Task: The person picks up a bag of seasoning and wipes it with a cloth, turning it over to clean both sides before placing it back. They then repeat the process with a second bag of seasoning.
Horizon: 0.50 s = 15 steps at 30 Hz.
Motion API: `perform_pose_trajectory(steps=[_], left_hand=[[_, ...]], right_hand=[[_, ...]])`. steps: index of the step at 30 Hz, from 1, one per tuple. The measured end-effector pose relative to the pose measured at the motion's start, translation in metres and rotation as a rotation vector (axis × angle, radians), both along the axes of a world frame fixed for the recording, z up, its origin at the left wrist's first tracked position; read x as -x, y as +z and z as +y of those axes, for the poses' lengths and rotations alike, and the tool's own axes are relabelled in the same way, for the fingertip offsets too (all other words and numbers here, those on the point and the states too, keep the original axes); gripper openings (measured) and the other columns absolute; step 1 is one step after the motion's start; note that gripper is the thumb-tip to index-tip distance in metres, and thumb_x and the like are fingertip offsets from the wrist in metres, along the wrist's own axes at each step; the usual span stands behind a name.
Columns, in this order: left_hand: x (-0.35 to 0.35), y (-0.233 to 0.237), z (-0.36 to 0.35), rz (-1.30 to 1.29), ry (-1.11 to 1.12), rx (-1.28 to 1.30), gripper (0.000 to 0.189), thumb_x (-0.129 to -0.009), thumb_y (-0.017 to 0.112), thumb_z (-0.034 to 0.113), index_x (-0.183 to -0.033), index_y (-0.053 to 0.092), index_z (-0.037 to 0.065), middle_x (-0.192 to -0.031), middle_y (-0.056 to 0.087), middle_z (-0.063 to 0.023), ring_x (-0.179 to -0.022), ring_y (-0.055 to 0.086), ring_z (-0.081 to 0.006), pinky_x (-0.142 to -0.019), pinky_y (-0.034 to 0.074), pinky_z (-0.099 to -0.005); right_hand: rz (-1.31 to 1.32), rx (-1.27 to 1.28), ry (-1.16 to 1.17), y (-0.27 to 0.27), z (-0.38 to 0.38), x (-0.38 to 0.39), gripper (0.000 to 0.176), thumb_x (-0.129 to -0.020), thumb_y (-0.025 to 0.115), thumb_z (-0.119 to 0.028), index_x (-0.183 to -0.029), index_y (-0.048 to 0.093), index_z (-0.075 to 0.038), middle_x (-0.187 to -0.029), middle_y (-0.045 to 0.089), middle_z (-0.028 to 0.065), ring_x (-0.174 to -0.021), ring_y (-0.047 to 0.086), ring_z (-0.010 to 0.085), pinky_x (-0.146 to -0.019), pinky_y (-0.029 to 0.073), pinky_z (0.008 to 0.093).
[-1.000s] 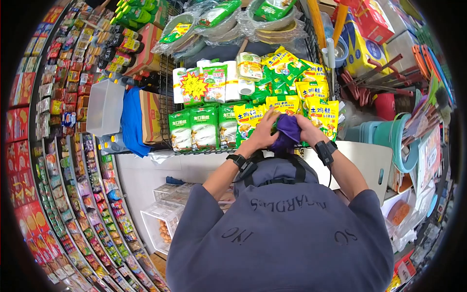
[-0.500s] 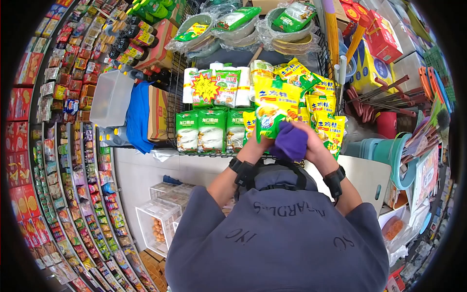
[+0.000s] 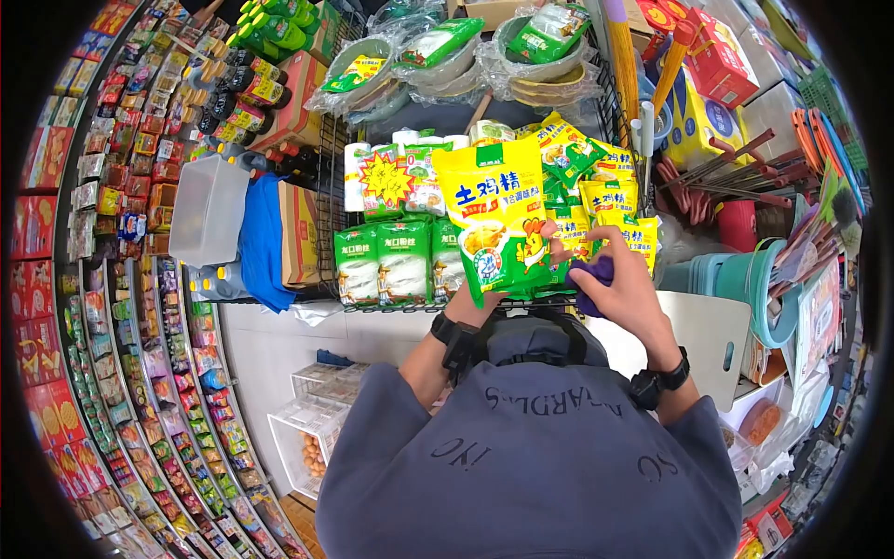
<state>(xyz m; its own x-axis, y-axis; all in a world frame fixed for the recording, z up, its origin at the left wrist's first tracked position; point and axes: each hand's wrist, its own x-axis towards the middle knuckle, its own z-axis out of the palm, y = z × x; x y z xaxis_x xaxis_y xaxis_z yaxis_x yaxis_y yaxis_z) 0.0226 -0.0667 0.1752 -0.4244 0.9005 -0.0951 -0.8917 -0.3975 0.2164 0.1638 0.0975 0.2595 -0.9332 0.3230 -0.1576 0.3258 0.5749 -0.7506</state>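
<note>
A yellow-and-green bag of chicken seasoning (image 3: pixel 494 210) stands upright in front of me, its printed face toward the camera. My left hand (image 3: pixel 475 307) grips its lower edge, with the fingers mostly hidden behind the bag. To the right, my right hand (image 3: pixel 626 284) holds a bunched purple cloth (image 3: pixel 593 278) against its palm with the thumb, while the other fingers reach toward the bag's side. More bags of the same seasoning (image 3: pixel 610 200) are piled just behind that hand. Green-and-white packs of vermicelli (image 3: pixel 402 264) line the wire rack left of the held bag.
Plastic-wrapped bowls (image 3: pixel 545 56) with packets on top sit at the back of the rack. Left of it are a clear plastic bin (image 3: pixel 207 200), a blue cloth (image 3: pixel 266 233) and cartons. Teal buckets (image 3: pixel 778 293) stand on the right. A white crate of eggs (image 3: pixel 303 438) is below.
The seasoning bag has swung left and now faces the camera squarely. My right hand, with the purple cloth, has drawn away from the bag to the right, its fingers spreading.
</note>
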Motion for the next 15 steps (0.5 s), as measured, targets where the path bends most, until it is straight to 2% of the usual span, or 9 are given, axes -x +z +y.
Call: perform_pose_trajectory(steps=[2,3,4,6,7,8,12,15], left_hand=[[0.013,-0.042,0.014,-0.028,-0.346,-0.698,0.053,-0.11,0.044,0.038,-0.146,0.044,0.0,-0.125,0.065,-0.0171,-0.123,0.059,-0.0291,-0.105,0.049,-0.0355],[0.011,-0.042,0.02,-0.139,-0.445,-0.812,0.049,-0.11,0.046,0.034,-0.146,0.044,0.001,-0.133,0.06,-0.0148,-0.124,0.058,-0.0264,-0.111,0.046,-0.0373],[0.007,-0.041,0.017,-0.13,-0.372,-0.695,0.049,-0.11,0.046,0.034,-0.146,0.044,0.001,-0.133,0.06,-0.0146,-0.124,0.058,-0.0262,-0.111,0.045,-0.0374],[-0.008,-0.015,-0.001,0.168,-0.083,-0.139,0.049,-0.11,0.047,0.034,-0.146,0.044,0.001,-0.134,0.059,-0.0142,-0.124,0.058,-0.0257,-0.111,0.045,-0.0375],[-0.014,-0.006,-0.01,0.392,-0.012,0.091,0.049,-0.109,0.047,0.034,-0.146,0.044,0.001,-0.134,0.059,-0.014,-0.125,0.058,-0.0254,-0.112,0.045,-0.0376],[-0.017,0.001,-0.014,0.527,0.012,0.201,0.049,-0.109,0.048,0.034,-0.146,0.044,0.002,-0.135,0.059,-0.0138,-0.125,0.058,-0.0252,-0.112,0.045,-0.0376],[-0.023,0.021,-0.017,0.749,0.042,0.374,0.049,-0.109,0.049,0.034,-0.145,0.044,0.002,-0.136,0.058,-0.0129,-0.125,0.058,-0.0243,-0.113,0.045,-0.0378],[-0.024,0.018,-0.013,0.69,0.036,0.367,0.048,-0.109,0.051,0.033,-0.146,0.044,0.003,-0.136,0.058,-0.012,-0.125,0.058,-0.0231,-0.112,0.045,-0.0377]], right_hand=[[0.084,0.054,0.046,0.028,-0.002,0.001,0.061,-0.084,0.079,-0.017,-0.139,0.054,-0.008,-0.083,0.072,0.0139,-0.07,0.07,0.0289,-0.066,0.052,0.0377],[0.113,0.109,0.083,0.042,-0.007,0.004,0.06,-0.083,0.079,-0.016,-0.138,0.057,-0.008,-0.084,0.071,0.016,-0.075,0.072,0.0307,-0.068,0.055,0.0407],[0.116,0.108,0.079,0.038,-0.014,0.006,0.06,-0.083,0.079,-0.016,-0.138,0.057,-0.008,-0.084,0.071,0.016,-0.075,0.072,0.0307,-0.068,0.055,0.0407],[0.42,0.093,0.231,0.027,-0.027,0.012,0.066,-0.081,0.079,-0.013,-0.143,0.059,-0.008,-0.086,0.072,0.0117,-0.079,0.072,0.0285,-0.075,0.055,0.0378],[0.307,0.014,0.283,0.038,-0.031,0.014,0.066,-0.08,0.08,-0.013,-0.143,0.06,-0.008,-0.089,0.073,0.0128,-0.084,0.073,0.03,-0.078,0.056,0.0393],[0.331,-0.034,0.307,0.034,-0.039,0.017,0.067,-0.08,0.08,-0.014,-0.143,0.059,-0.008,-0.091,0.072,0.0146,-0.084,0.072,0.0324,-0.078,0.056,0.0411],[0.373,-0.091,0.33,0.022,-0.043,0.023,0.068,-0.08,0.08,-0.013,-0.145,0.059,-0.008,-0.092,0.071,0.0156,-0.086,0.07,0.0338,-0.078,0.056,0.043],[0.4,-0.112,0.35,0.022,-0.041,0.024,0.068,-0.081,0.08,-0.014,-0.145,0.059,-0.009,-0.093,0.07,0.0158,-0.088,0.069,0.0342,-0.078,0.055,0.0426]])
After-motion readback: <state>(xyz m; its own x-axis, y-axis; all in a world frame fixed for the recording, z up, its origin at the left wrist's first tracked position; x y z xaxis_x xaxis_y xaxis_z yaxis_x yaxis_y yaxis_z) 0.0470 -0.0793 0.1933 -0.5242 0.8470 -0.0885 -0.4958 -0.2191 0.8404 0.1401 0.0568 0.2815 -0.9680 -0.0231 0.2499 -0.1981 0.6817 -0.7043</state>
